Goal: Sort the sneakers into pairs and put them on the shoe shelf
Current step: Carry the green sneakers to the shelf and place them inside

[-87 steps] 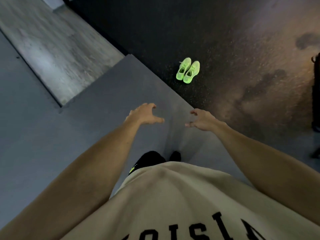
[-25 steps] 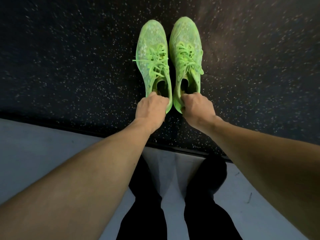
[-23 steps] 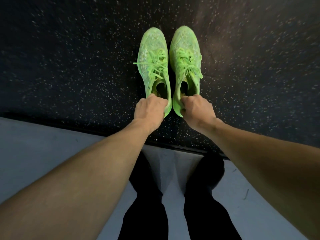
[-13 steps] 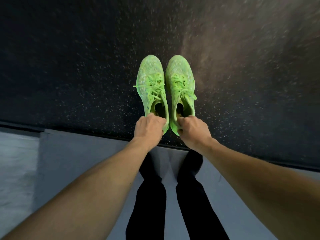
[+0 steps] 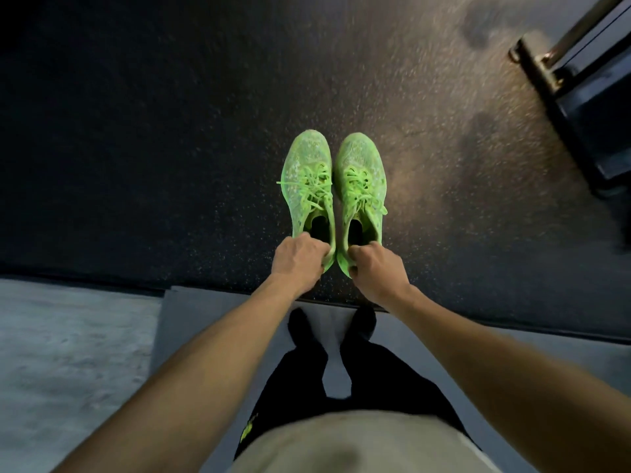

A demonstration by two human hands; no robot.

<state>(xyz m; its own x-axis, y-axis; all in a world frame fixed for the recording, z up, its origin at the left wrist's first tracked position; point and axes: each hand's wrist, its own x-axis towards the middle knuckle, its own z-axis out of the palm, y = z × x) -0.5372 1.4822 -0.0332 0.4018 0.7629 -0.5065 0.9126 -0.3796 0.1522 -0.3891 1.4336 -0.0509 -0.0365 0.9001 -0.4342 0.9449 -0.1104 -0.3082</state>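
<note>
Each hand takes one neon sneaker by its heel collar, so the matched pair travels together: left hand (image 5: pixel 300 256) clamped on the left sneaker (image 5: pixel 310 179), right hand (image 5: pixel 374 266) on the right sneaker (image 5: pixel 362 179), toes toward twelve o'clock, apparently lifted off the dark floor (image 5: pixel 136 148).

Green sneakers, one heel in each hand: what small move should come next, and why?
Probably lift both together and turn toward the shelf. The left hand grips the left green sneaker at its heel, the right hand the right green sneaker; they lie side by side, matched. No shelf is clearly visible.
</note>
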